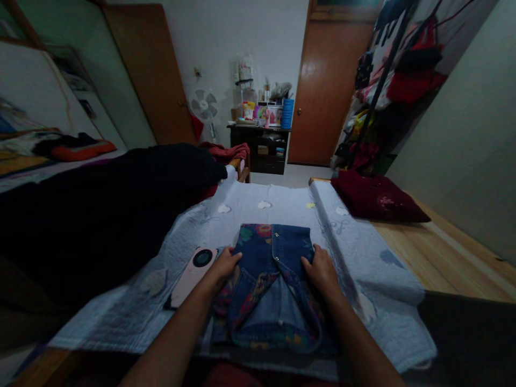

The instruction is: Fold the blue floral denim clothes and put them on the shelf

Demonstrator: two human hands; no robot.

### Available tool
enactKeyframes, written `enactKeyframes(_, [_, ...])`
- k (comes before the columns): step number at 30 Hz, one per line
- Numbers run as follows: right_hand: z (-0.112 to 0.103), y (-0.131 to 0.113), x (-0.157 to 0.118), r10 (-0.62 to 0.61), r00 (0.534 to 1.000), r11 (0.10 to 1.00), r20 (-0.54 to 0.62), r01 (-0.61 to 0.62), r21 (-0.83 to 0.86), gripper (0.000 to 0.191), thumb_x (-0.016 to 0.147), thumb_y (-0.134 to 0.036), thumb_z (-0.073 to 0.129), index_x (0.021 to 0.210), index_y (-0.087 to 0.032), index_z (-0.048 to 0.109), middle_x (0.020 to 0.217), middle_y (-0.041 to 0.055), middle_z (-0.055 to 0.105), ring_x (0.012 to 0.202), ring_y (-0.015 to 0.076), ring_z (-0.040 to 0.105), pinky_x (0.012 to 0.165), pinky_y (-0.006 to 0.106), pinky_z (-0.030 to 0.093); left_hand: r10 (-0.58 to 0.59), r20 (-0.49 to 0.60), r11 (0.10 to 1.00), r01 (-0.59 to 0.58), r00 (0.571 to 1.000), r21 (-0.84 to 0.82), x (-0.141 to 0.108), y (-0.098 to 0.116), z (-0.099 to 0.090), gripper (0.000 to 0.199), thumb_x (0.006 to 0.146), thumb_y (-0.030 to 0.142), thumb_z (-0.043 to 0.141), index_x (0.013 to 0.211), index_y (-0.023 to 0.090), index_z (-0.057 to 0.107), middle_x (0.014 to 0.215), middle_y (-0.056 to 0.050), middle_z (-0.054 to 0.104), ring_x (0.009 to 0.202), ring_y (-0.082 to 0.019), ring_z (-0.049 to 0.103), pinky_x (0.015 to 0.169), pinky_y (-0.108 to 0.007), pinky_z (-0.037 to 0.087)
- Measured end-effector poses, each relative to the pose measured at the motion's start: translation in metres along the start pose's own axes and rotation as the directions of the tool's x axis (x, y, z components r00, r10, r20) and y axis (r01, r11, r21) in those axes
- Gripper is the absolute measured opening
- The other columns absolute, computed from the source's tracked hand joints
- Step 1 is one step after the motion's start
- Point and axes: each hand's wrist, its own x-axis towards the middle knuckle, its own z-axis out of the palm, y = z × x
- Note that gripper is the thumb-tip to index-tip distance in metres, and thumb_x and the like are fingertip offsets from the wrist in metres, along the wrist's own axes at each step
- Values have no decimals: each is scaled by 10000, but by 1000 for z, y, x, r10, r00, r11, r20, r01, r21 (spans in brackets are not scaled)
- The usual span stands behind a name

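A denim jacket [258, 250] with floral patches and snap buttons lies folded on a pale blue quilt [282, 196], its collar end towards me. My left hand [226, 263] pinches the jacket's left edge, thumb on top and the other fingers partly hidden. Across from it, my right hand [322, 267] grips the right edge the same way. Just left of my left forearm, a pink phone [187, 282] with a large round camera ring rests on the quilt.
Dark cloth [121, 199] is heaped at the left. A folded maroon garment [379, 196] lies on the wooden boards [407, 242] at the right. Beyond the bed stand a fan [204, 105] and a dark cabinet [258, 150]. Clothes and bags [417, 70] hang at the right.
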Motion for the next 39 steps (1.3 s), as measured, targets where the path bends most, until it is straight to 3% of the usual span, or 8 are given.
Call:
enactKeyframes(4, [-10, 9, -8, 115, 985, 993, 126, -118, 18, 520, 882, -455, 498, 1251, -88, 503, 1123, 203, 653, 1046, 302, 629, 831, 340, 449, -101, 237, 952, 163, 966, -259, -3, 0, -2, 309, 756, 364, 694, 961, 134, 661, 898, -114, 753, 881, -281, 715, 848, -397, 544])
enactKeyframes(9, [-15, 9, -12, 84, 975, 987, 207, -111, 119, 413, 869, -465, 511, 1100, -127, 570, 1070, 187, 685, 1010, 286, 652, 798, 319, 448, -6, 244, 948, 83, 970, -308, -8, 4, 6, 385, 713, 334, 735, 1041, 142, 672, 981, -100, 754, 960, -280, 701, 926, -415, 515])
enactKeyframes(13, [-18, 4, -18, 65, 970, 962, 234, -123, 245, 433, 829, -429, 567, 1149, -139, 539, 1087, 173, 687, 1010, 272, 658, 797, 308, 463, 71, 227, 948, 5, 971, -318, -15, 11, 12, 497, 694, 292, 752, 1155, 145, 635, 1054, -99, 740, 1052, -285, 666, 962, -411, 492])
enactKeyframes(17, [-13, 4, -22, 40, 983, 907, 179, -111, 407, 496, 792, -352, 595, 1232, -144, 494, 1102, 150, 688, 1020, 263, 658, 832, 318, 478, 14, 350, 939, 108, 937, -326, -24, 17, 7, 647, 697, 248, 756, 1300, 176, 532, 1062, -107, 735, 966, -291, 698, 877, -413, 534])
enactKeyframes(22, [-3, 11, -21, 26, 993, 796, 118, -92, 599, 430, 773, -328, 586, 1181, -198, 540, 1086, 81, 700, 1003, 234, 664, 872, 317, 494, -31, 447, 906, 214, 894, -364, -38, 18, -3, 721, 700, 218, 761, 1358, 208, 466, 1081, -106, 729, 926, -281, 713, 841, -395, 550])
enactKeyframes(26, [-6, 11, -24, -14, 989, 746, 148, -89, 660, 509, 761, -309, 585, 1252, -195, 518, 1151, 80, 684, 1051, 223, 651, 946, 332, 478, -69, 461, 920, 235, 885, -313, -46, 16, -4, 677, 692, 266, 769, 1309, 169, 506, 1026, -125, 738, 878, -302, 717, 820, -428, 555])
enactKeyframes(31, [-12, 7, -30, -92, 983, 678, 160, -56, 733, 697, 702, -271, 634, 1365, -191, 432, 1276, 80, 627, 1174, 221, 591, 1046, 351, 422, 45, 396, 958, 73, 917, -276, -42, 10, 1, 716, 637, 294, 802, 1284, 171, 520, 1049, -114, 730, 907, -288, 703, 844, -403, 536])
enactKeyframes(39, [-10, 6, -28, -118, 988, 614, 101, -7, 789, 714, 654, -198, 559, 1361, -181, 465, 1343, 72, 582, 1225, 213, 547, 1113, 370, 350, 150, 312, 959, -61, 938, -277, -37, 2, 8, 887, 591, 187, 744, 1407, 166, 396, 1168, -112, 686, 974, -267, 676, 898, -383, 510])
